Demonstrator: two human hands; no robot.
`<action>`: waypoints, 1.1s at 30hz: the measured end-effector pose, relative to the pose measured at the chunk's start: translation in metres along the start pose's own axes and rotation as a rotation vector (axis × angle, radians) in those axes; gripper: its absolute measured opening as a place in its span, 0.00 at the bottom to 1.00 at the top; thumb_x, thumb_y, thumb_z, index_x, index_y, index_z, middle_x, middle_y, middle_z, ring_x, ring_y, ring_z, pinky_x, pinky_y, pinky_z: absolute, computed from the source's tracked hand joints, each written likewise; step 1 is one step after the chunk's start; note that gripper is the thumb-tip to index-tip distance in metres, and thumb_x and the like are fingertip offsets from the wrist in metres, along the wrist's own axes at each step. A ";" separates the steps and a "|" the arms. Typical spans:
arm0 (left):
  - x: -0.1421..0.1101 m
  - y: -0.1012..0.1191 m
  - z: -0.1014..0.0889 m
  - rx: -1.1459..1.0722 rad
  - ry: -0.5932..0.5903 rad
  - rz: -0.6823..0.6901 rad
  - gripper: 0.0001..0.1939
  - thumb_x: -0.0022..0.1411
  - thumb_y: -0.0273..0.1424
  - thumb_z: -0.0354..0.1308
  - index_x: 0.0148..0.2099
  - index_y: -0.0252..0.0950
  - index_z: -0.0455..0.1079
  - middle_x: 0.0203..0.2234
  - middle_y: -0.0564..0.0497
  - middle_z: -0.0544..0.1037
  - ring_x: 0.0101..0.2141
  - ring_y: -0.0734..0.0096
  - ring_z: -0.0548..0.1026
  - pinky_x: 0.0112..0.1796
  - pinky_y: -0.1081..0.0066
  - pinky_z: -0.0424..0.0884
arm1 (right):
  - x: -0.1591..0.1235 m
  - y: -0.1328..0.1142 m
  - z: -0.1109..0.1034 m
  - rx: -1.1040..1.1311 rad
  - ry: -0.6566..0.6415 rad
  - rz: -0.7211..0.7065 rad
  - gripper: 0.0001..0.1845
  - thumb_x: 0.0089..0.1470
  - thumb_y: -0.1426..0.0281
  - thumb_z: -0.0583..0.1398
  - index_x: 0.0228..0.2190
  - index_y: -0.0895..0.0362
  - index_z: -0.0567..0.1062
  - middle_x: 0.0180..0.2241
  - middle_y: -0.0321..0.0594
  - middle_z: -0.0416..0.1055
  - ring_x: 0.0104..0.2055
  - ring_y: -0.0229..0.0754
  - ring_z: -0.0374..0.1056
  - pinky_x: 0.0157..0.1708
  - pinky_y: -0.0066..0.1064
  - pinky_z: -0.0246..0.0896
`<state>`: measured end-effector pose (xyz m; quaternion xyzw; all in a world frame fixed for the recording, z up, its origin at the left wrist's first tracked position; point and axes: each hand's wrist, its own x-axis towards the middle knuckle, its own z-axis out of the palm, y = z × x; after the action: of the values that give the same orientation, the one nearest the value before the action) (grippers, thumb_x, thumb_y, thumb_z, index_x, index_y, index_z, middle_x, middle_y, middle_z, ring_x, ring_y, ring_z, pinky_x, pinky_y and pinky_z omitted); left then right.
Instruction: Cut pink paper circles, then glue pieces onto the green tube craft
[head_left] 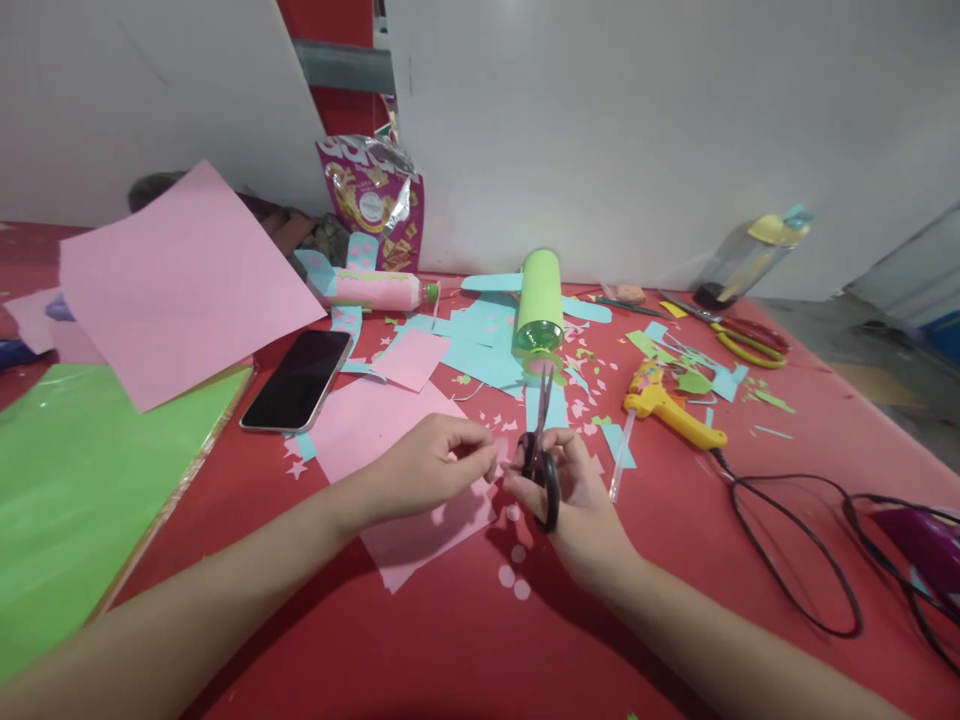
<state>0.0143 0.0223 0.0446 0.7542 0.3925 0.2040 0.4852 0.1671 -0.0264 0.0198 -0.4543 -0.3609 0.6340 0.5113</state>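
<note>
My right hand [581,505] is closed around the black handles of a pair of scissors [546,400], whose blades point away from me. Close by on its left, my left hand [427,465] has thumb and fingers pinched together. A small bit of pink paper [501,462] shows at those fingertips. Below them lies a pink sheet [405,555], with small pink paper dots [507,576] on the red table to its right. Beyond the scissors lies a bottle wrapped in green paper [540,290] with light blue strips like wings.
A phone [298,380], large pink sheet [187,290] and green paper pack [90,500] are on the left. Behind sit a pink-wrapped bottle [375,290] and snack bag [375,205]. Rightward are a yellow glue gun [667,408] with its cord, larger scissors [750,340], paper scraps and a water bottle [750,260].
</note>
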 end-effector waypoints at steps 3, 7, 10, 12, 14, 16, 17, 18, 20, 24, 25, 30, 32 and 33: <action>0.000 0.002 -0.003 -0.072 0.144 0.008 0.15 0.57 0.31 0.45 0.19 0.34 0.56 0.15 0.58 0.58 0.19 0.80 0.57 0.21 0.77 0.54 | -0.002 0.000 -0.001 -0.002 -0.121 0.109 0.23 0.38 0.66 0.66 0.29 0.50 0.56 0.28 0.28 0.63 0.23 0.32 0.62 0.14 0.20 0.56; -0.001 0.003 -0.004 -0.131 0.245 0.037 0.14 0.57 0.31 0.46 0.20 0.34 0.59 0.15 0.58 0.58 0.19 0.80 0.57 0.22 0.77 0.55 | -0.004 0.000 -0.002 -0.054 -0.220 0.075 0.23 0.37 0.61 0.66 0.28 0.52 0.58 0.28 0.31 0.62 0.28 0.33 0.60 0.20 0.23 0.57; -0.001 0.003 -0.003 -0.139 0.277 0.049 0.14 0.57 0.30 0.46 0.20 0.34 0.59 0.15 0.58 0.59 0.19 0.80 0.58 0.22 0.78 0.56 | -0.006 -0.001 -0.002 -0.068 -0.284 0.056 0.23 0.38 0.57 0.65 0.31 0.51 0.59 0.28 0.32 0.62 0.29 0.34 0.59 0.21 0.24 0.55; -0.002 0.003 -0.002 -0.141 0.282 0.048 0.14 0.57 0.29 0.46 0.20 0.34 0.59 0.15 0.58 0.60 0.19 0.80 0.58 0.23 0.78 0.57 | -0.007 -0.002 -0.002 -0.081 -0.309 0.058 0.24 0.39 0.54 0.64 0.33 0.50 0.59 0.29 0.32 0.61 0.30 0.35 0.59 0.21 0.25 0.55; -0.002 0.003 -0.001 -0.139 0.286 0.050 0.13 0.56 0.29 0.46 0.20 0.34 0.60 0.15 0.58 0.61 0.19 0.80 0.59 0.23 0.78 0.57 | -0.008 -0.002 -0.002 -0.077 -0.326 0.061 0.25 0.39 0.53 0.63 0.34 0.49 0.59 0.29 0.32 0.61 0.30 0.35 0.59 0.23 0.26 0.55; -0.003 0.004 0.000 -0.140 0.291 0.051 0.13 0.56 0.28 0.46 0.20 0.34 0.60 0.15 0.58 0.62 0.19 0.80 0.60 0.23 0.79 0.58 | -0.008 -0.002 -0.003 -0.067 -0.337 0.064 0.26 0.39 0.51 0.62 0.35 0.49 0.59 0.29 0.32 0.60 0.30 0.35 0.59 0.24 0.27 0.56; -0.003 0.005 0.001 -0.144 0.294 0.050 0.13 0.56 0.28 0.46 0.20 0.34 0.60 0.15 0.58 0.62 0.19 0.81 0.60 0.23 0.79 0.58 | -0.009 -0.002 -0.003 -0.067 -0.338 0.059 0.26 0.39 0.51 0.62 0.35 0.49 0.59 0.29 0.32 0.60 0.30 0.35 0.59 0.25 0.28 0.57; -0.003 0.006 0.002 -0.151 0.296 0.048 0.13 0.56 0.28 0.46 0.20 0.34 0.60 0.16 0.58 0.63 0.19 0.81 0.61 0.23 0.79 0.59 | -0.009 -0.002 -0.003 -0.069 -0.340 0.051 0.26 0.39 0.50 0.62 0.35 0.49 0.59 0.29 0.32 0.60 0.30 0.35 0.59 0.27 0.29 0.57; -0.003 0.007 0.004 -0.172 0.299 0.041 0.13 0.57 0.29 0.46 0.20 0.34 0.60 0.15 0.58 0.64 0.19 0.81 0.62 0.22 0.79 0.59 | -0.009 -0.003 -0.003 -0.083 -0.338 0.032 0.26 0.39 0.49 0.61 0.34 0.49 0.59 0.29 0.32 0.60 0.31 0.35 0.58 0.29 0.30 0.57; -0.004 0.009 0.008 -0.209 0.302 0.045 0.13 0.57 0.29 0.46 0.21 0.35 0.61 0.15 0.57 0.66 0.18 0.80 0.63 0.22 0.79 0.60 | -0.008 -0.003 -0.002 -0.092 -0.335 0.051 0.27 0.38 0.48 0.61 0.34 0.50 0.59 0.29 0.32 0.60 0.30 0.34 0.57 0.26 0.27 0.57; -0.004 0.009 0.009 -0.211 0.313 0.045 0.13 0.57 0.29 0.46 0.21 0.35 0.61 0.16 0.57 0.66 0.19 0.80 0.64 0.22 0.79 0.61 | -0.008 -0.003 -0.002 -0.091 -0.334 0.057 0.27 0.38 0.48 0.61 0.34 0.50 0.59 0.29 0.32 0.60 0.30 0.34 0.57 0.25 0.26 0.56; -0.006 0.010 0.014 -0.182 0.374 0.038 0.14 0.58 0.29 0.45 0.21 0.34 0.61 0.17 0.56 0.68 0.22 0.79 0.66 0.26 0.78 0.62 | -0.011 -0.001 -0.003 -0.049 -0.339 0.097 0.26 0.40 0.50 0.61 0.35 0.49 0.58 0.30 0.32 0.58 0.27 0.33 0.57 0.17 0.21 0.56; -0.007 0.011 0.016 -0.200 0.376 0.027 0.14 0.58 0.30 0.45 0.21 0.35 0.61 0.16 0.57 0.67 0.20 0.79 0.65 0.24 0.78 0.61 | -0.012 -0.001 -0.002 -0.041 -0.346 0.125 0.25 0.41 0.51 0.61 0.36 0.48 0.58 0.31 0.31 0.57 0.25 0.31 0.57 0.16 0.20 0.56; -0.007 0.011 0.017 -0.214 0.373 0.020 0.14 0.59 0.31 0.44 0.22 0.35 0.60 0.16 0.57 0.66 0.19 0.79 0.64 0.23 0.78 0.61 | -0.013 -0.001 -0.002 -0.039 -0.348 0.137 0.24 0.42 0.52 0.61 0.36 0.48 0.58 0.31 0.31 0.57 0.24 0.30 0.56 0.15 0.20 0.57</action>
<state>0.0266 0.0045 0.0475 0.6515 0.4443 0.3852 0.4794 0.1705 -0.0384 0.0227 -0.3710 -0.4244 0.7292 0.3879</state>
